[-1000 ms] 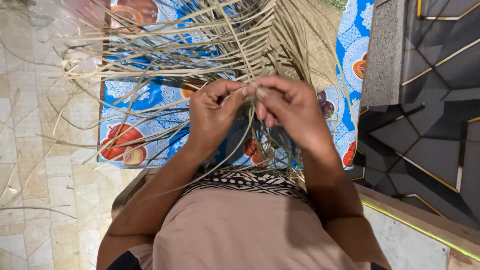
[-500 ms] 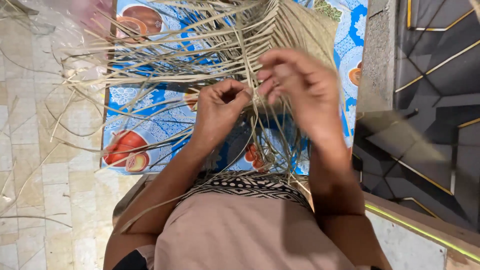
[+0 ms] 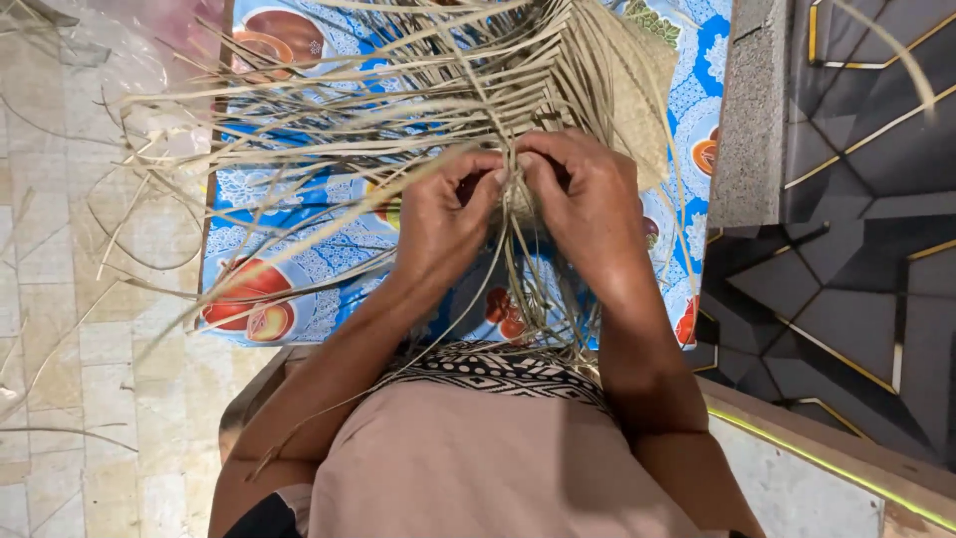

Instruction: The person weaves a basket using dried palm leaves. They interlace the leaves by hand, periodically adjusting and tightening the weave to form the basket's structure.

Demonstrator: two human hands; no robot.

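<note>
A partly woven mat of pale dried leaf strips (image 3: 597, 80) spreads out in front of me, with many loose strips (image 3: 329, 120) fanning to the left and others hanging down toward my lap. My left hand (image 3: 443, 214) and my right hand (image 3: 588, 199) meet at the mat's near edge, fingertips pinched together on strips at the weave. The thumbs hide the exact strips that are held.
A blue cloth with fruit pictures (image 3: 279, 259) lies under the weaving. Pale floor tiles (image 3: 80, 329) with stray strips are on the left. A grey stone step (image 3: 752, 110) and dark patterned tiles (image 3: 856, 269) are on the right.
My right hand has come down and in toward the left hand, so both fingertips now meet at the weave. The view has shifted slightly.
</note>
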